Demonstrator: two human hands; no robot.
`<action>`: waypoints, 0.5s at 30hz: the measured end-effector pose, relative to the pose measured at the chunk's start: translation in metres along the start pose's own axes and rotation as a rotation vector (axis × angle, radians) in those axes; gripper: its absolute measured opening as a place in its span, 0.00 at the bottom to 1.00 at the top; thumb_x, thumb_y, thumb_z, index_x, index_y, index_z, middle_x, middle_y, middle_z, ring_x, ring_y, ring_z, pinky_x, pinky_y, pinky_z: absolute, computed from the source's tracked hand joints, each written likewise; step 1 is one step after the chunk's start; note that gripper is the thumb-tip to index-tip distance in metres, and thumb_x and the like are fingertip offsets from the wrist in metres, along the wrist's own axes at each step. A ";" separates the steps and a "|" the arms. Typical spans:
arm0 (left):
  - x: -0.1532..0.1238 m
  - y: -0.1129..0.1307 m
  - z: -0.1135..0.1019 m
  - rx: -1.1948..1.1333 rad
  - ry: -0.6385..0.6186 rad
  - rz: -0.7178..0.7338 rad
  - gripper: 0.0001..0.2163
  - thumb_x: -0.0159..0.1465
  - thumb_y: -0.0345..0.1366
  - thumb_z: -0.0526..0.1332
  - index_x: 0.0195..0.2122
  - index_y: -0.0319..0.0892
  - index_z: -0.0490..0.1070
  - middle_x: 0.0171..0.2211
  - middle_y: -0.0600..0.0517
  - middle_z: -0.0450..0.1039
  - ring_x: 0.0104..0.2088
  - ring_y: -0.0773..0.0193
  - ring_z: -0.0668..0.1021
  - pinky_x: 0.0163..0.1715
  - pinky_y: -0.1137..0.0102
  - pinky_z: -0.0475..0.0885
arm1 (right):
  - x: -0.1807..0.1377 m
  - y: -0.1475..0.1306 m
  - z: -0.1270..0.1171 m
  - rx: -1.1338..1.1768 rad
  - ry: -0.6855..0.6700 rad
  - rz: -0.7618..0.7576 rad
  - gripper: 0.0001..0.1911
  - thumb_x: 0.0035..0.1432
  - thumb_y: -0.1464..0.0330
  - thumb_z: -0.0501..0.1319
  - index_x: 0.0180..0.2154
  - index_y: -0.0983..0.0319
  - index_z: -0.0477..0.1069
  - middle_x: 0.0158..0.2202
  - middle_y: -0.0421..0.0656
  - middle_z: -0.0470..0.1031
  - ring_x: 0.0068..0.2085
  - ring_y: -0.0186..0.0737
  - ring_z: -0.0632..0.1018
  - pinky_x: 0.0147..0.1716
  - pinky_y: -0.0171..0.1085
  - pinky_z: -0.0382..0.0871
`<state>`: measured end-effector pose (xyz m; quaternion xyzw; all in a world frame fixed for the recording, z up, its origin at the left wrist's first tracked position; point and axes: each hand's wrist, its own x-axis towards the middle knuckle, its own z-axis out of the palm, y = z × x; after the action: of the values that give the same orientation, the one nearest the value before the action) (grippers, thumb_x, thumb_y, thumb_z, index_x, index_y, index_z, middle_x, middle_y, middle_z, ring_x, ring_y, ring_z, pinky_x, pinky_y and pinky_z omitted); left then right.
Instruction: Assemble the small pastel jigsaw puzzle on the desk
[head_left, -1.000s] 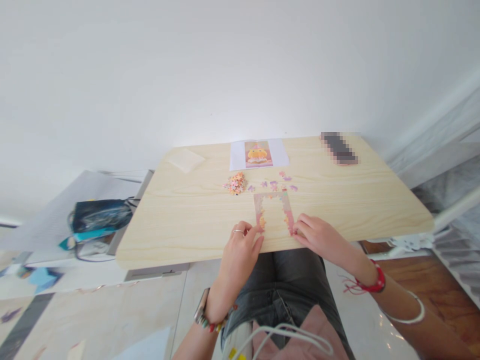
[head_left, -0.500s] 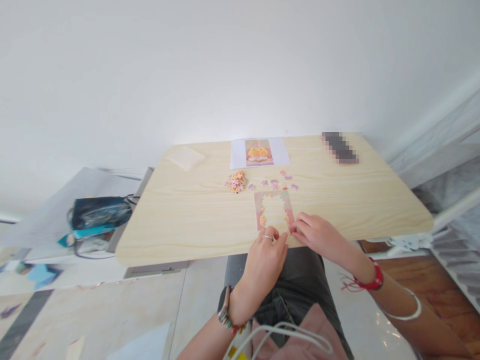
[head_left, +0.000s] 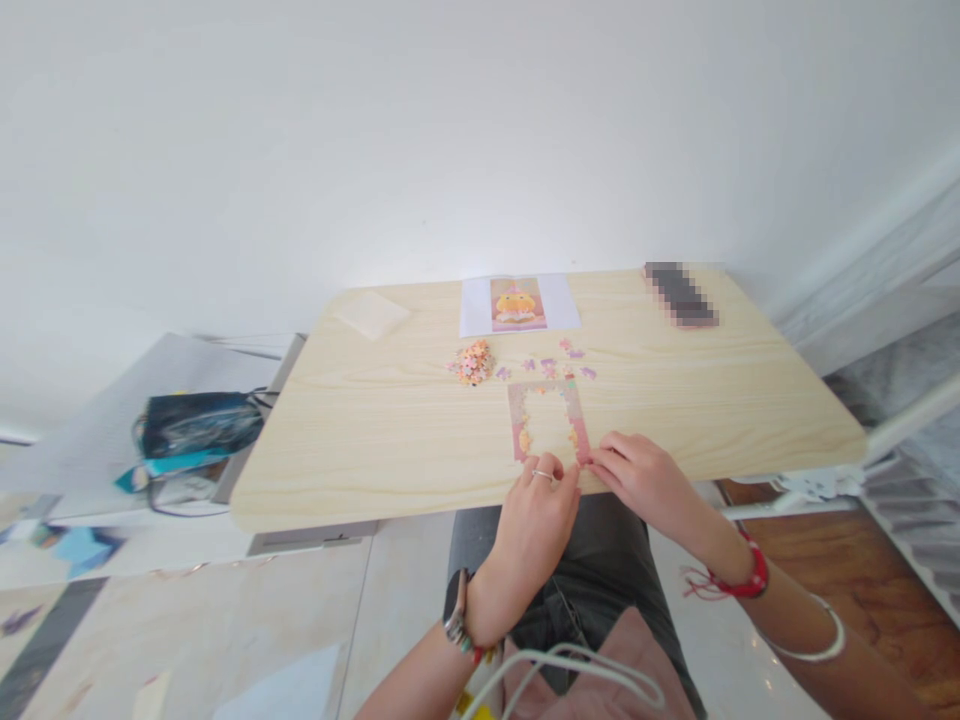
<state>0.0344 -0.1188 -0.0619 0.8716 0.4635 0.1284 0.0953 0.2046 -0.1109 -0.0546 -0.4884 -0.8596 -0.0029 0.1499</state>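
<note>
The tabletop (head_left: 375, 430) shows smooth wood grain, the picture sheet (head_left: 562, 300) matt paper, the bangle (head_left: 839, 636) shiny metal.

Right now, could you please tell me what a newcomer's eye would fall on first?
Probably the puzzle border, open in the middle, near the front edge of the table, with the left hand and right hand at its near side. Next, perhaps the heap of pieces beyond it to the left, and the printed sheet by the wall.

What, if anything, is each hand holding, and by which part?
Cannot be told: bare left hand and bare right hand are at the pink, rectangular jigsaw border's near right corner; any held part is indistinct.
</note>
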 end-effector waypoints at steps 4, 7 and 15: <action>0.001 0.002 0.001 0.026 0.000 0.008 0.14 0.61 0.29 0.50 0.48 0.43 0.61 0.34 0.50 0.63 0.34 0.63 0.68 0.33 0.68 0.70 | -0.003 0.001 0.004 -0.012 0.008 0.001 0.12 0.60 0.70 0.50 0.30 0.63 0.70 0.27 0.43 0.68 0.30 0.35 0.68 0.31 0.35 0.60; 0.004 0.005 0.003 0.047 -0.001 0.002 0.14 0.61 0.29 0.51 0.48 0.43 0.61 0.33 0.50 0.63 0.35 0.62 0.68 0.34 0.68 0.70 | -0.005 0.001 0.008 -0.028 0.021 -0.012 0.11 0.59 0.71 0.51 0.30 0.63 0.70 0.27 0.43 0.68 0.29 0.35 0.67 0.31 0.35 0.59; 0.009 0.006 0.004 0.090 -0.018 -0.017 0.11 0.60 0.28 0.51 0.43 0.43 0.65 0.33 0.49 0.63 0.34 0.62 0.68 0.33 0.67 0.69 | -0.009 0.000 0.014 -0.063 0.047 -0.014 0.13 0.59 0.72 0.50 0.27 0.63 0.70 0.25 0.43 0.66 0.28 0.35 0.66 0.31 0.36 0.58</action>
<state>0.0449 -0.1147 -0.0627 0.8721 0.4754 0.0987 0.0613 0.2050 -0.1164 -0.0707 -0.4868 -0.8586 -0.0425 0.1547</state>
